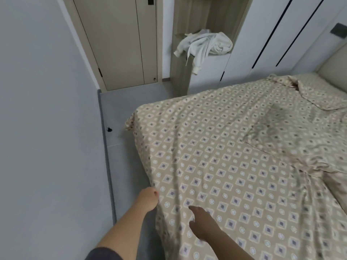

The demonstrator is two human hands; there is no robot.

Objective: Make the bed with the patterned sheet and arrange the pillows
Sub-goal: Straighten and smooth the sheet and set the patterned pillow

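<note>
Sheet first: the patterned sheet [225,166] covers the mattress, creased, spreading out from under the fingers of both hands. 2 matching pillows [319,94] lie far beyond the fingertips, near the headboard. A white garment [206,44] sits farther off still. The right hand [203,227] rests on the sheet, fingers apart. The left hand [149,199] curls its fingers round the sheet's side edge.

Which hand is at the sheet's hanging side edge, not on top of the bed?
The left hand, curled on the hanging edge of the patterned sheet; the right hand lies on top, fingers extended.
</note>
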